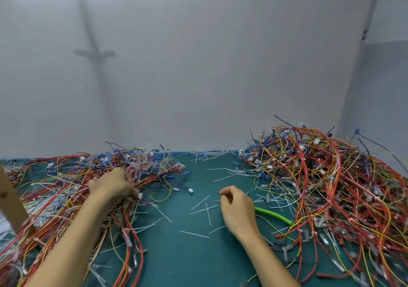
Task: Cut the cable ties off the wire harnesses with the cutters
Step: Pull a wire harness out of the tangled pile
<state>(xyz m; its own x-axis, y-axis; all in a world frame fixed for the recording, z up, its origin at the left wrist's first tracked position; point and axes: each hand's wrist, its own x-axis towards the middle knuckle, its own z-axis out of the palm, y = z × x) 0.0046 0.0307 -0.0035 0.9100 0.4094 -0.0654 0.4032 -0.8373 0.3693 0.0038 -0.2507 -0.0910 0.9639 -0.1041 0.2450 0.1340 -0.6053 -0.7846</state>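
Two heaps of red, yellow and blue wire harnesses lie on the green mat: a left heap (72, 189) and a taller right heap (326, 183). My left hand (112, 185) is dug into the left heap, its fingers curled round a bundle of wires. My right hand (237, 209) hovers over the middle of the mat with fingers curled and thumb near the index finger. A green handle, apparently the cutters (273, 215), sticks out from behind that hand toward the right heap. The cutter head is hidden, so I cannot tell whether the hand holds it.
Cut white cable ties (205, 208) litter the green mat (176, 260) between the heaps and along the back wall (207, 156). A wooden post (11, 200) leans at the left edge. A grey wall closes off the back.
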